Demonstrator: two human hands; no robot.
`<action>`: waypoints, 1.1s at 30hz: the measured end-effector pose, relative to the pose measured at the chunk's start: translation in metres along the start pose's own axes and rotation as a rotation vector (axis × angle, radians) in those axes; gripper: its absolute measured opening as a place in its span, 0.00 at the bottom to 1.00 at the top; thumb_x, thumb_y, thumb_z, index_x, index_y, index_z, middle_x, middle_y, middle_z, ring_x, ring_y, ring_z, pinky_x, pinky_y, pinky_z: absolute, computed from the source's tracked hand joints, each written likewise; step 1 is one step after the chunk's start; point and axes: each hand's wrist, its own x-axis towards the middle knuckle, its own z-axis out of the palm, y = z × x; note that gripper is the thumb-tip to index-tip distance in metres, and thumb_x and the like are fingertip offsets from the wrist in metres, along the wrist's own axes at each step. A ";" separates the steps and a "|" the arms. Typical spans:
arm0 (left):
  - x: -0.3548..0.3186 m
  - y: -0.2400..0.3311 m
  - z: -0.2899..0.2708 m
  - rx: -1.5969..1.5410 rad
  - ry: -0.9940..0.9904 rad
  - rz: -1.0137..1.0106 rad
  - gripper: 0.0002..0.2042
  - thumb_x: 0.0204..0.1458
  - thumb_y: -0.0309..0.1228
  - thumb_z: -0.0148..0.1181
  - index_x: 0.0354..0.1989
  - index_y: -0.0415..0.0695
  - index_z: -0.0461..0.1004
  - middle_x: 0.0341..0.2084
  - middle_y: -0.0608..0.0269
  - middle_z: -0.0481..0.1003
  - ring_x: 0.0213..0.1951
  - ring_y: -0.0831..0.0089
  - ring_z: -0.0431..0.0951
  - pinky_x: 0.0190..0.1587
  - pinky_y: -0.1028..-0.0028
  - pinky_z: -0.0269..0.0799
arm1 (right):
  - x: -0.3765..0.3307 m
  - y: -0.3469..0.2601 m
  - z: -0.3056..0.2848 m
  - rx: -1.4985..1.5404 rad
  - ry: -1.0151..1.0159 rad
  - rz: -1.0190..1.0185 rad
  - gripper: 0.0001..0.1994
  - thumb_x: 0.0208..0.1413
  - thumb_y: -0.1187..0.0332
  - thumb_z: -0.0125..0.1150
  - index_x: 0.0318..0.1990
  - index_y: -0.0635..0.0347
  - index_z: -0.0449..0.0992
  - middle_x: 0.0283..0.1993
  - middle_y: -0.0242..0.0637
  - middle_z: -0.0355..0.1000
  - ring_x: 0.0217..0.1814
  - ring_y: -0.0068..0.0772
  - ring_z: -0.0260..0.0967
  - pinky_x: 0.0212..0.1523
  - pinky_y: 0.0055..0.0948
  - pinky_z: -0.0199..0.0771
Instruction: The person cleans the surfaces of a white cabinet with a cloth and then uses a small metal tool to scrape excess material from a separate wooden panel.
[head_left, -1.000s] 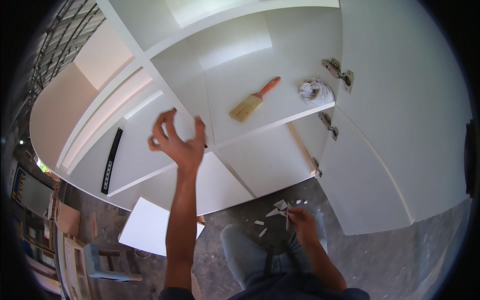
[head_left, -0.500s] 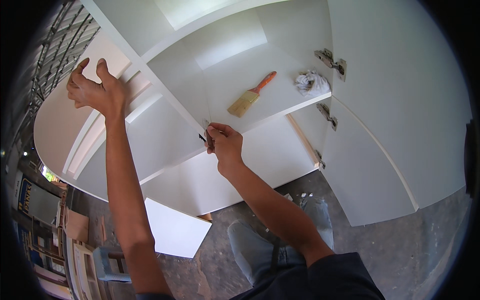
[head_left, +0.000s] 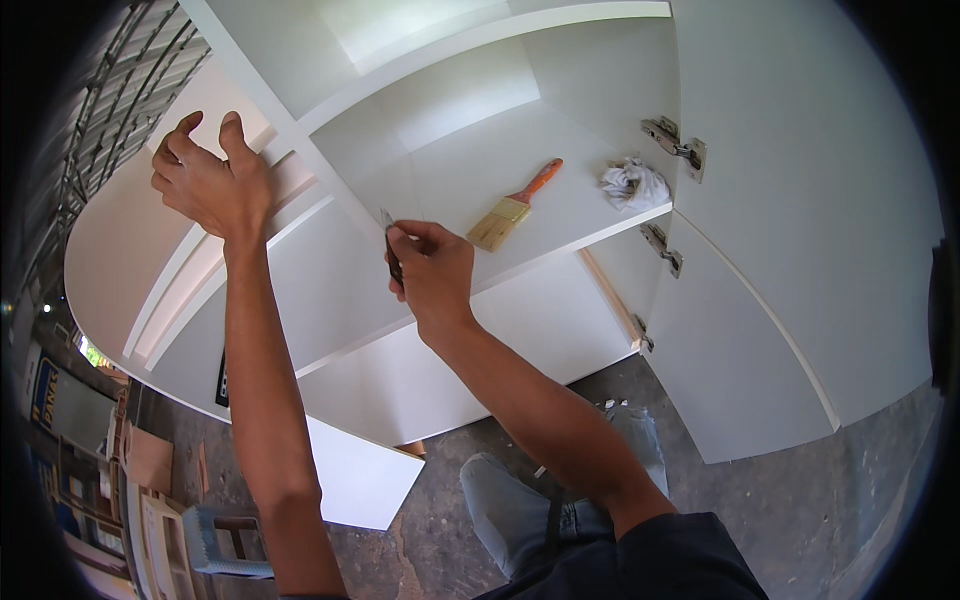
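Note:
My right hand is closed round a slim knife with a dark handle; its pale, pointed tip sticks up past my thumb. The knife is close to the front edge of the upright divider in a white cabinet, and I cannot tell whether the tip touches it. My left hand is raised by the cabinet's left section, fingers curved and apart, with nothing seen in it. On the shelf right of the knife lie a paintbrush with an orange handle and a crumpled white cloth.
Open cabinet doors with metal hinges stand at the right. A loose white panel is below the cabinet, near a blue stool on the left. Small scraps lie on the concrete floor.
My right hand has moved slightly left and up with the knife, whose tip now points upward. My left hand has shifted a little to the right, still spread. The view has shifted slightly.

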 end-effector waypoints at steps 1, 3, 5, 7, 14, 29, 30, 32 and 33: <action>-0.001 -0.001 0.000 0.002 -0.002 0.010 0.24 0.53 0.45 0.58 0.51 0.39 0.72 0.53 0.45 0.65 0.58 0.49 0.60 0.62 0.53 0.53 | 0.001 -0.007 0.007 -0.001 -0.003 0.002 0.10 0.61 0.70 0.62 0.41 0.70 0.76 0.23 0.34 0.71 0.15 0.22 0.62 0.15 0.22 0.59; -0.001 -0.002 0.002 0.005 -0.002 0.019 0.24 0.54 0.45 0.58 0.51 0.39 0.72 0.53 0.45 0.65 0.58 0.49 0.60 0.62 0.53 0.53 | 0.005 -0.020 0.019 -0.031 -0.054 -0.026 0.09 0.60 0.72 0.61 0.40 0.72 0.77 0.26 0.35 0.73 0.22 0.22 0.68 0.20 0.24 0.72; -0.001 -0.004 0.004 0.010 0.034 0.028 0.22 0.55 0.46 0.57 0.50 0.42 0.75 0.53 0.46 0.68 0.57 0.49 0.62 0.61 0.54 0.55 | 0.013 -0.030 0.030 -0.033 -0.056 -0.056 0.09 0.59 0.72 0.62 0.40 0.72 0.77 0.27 0.37 0.74 0.23 0.23 0.70 0.20 0.24 0.73; -0.001 -0.005 0.004 0.016 0.034 0.035 0.22 0.55 0.46 0.58 0.50 0.42 0.75 0.53 0.46 0.68 0.58 0.49 0.62 0.61 0.54 0.55 | 0.020 -0.041 0.040 -0.016 -0.108 -0.086 0.09 0.58 0.73 0.62 0.40 0.73 0.77 0.28 0.39 0.75 0.23 0.25 0.71 0.19 0.24 0.74; -0.002 -0.004 0.007 0.013 0.036 0.041 0.21 0.55 0.46 0.58 0.50 0.42 0.75 0.53 0.47 0.68 0.57 0.49 0.63 0.61 0.54 0.56 | 0.032 -0.060 0.062 -0.013 -0.087 -0.115 0.07 0.57 0.74 0.61 0.36 0.74 0.75 0.27 0.42 0.74 0.19 0.27 0.70 0.16 0.24 0.70; -0.002 -0.007 0.003 0.051 -0.002 0.039 0.19 0.55 0.44 0.58 0.49 0.44 0.76 0.53 0.48 0.68 0.58 0.50 0.63 0.61 0.55 0.56 | 0.022 -0.070 0.068 0.000 -0.070 -0.042 0.07 0.57 0.75 0.61 0.31 0.73 0.75 0.22 0.40 0.74 0.16 0.24 0.65 0.17 0.23 0.64; -0.002 -0.006 0.004 0.047 0.003 0.037 0.19 0.55 0.44 0.58 0.49 0.44 0.76 0.53 0.48 0.68 0.58 0.50 0.63 0.61 0.55 0.56 | 0.024 -0.071 0.070 -0.003 -0.071 -0.047 0.07 0.57 0.75 0.61 0.31 0.73 0.75 0.22 0.40 0.74 0.16 0.24 0.65 0.17 0.23 0.64; -0.002 -0.004 0.005 0.031 0.012 0.034 0.18 0.55 0.44 0.57 0.48 0.45 0.76 0.53 0.48 0.68 0.58 0.51 0.63 0.61 0.55 0.56 | 0.028 -0.074 0.075 0.066 -0.167 -0.099 0.06 0.57 0.76 0.61 0.31 0.71 0.75 0.25 0.38 0.71 0.19 0.23 0.62 0.19 0.24 0.60; -0.002 -0.004 0.004 0.032 0.012 0.035 0.18 0.55 0.44 0.57 0.48 0.45 0.76 0.53 0.48 0.68 0.58 0.51 0.63 0.61 0.55 0.56 | 0.026 -0.075 0.075 0.067 -0.168 -0.098 0.06 0.57 0.76 0.61 0.31 0.71 0.75 0.25 0.38 0.71 0.19 0.23 0.62 0.19 0.24 0.60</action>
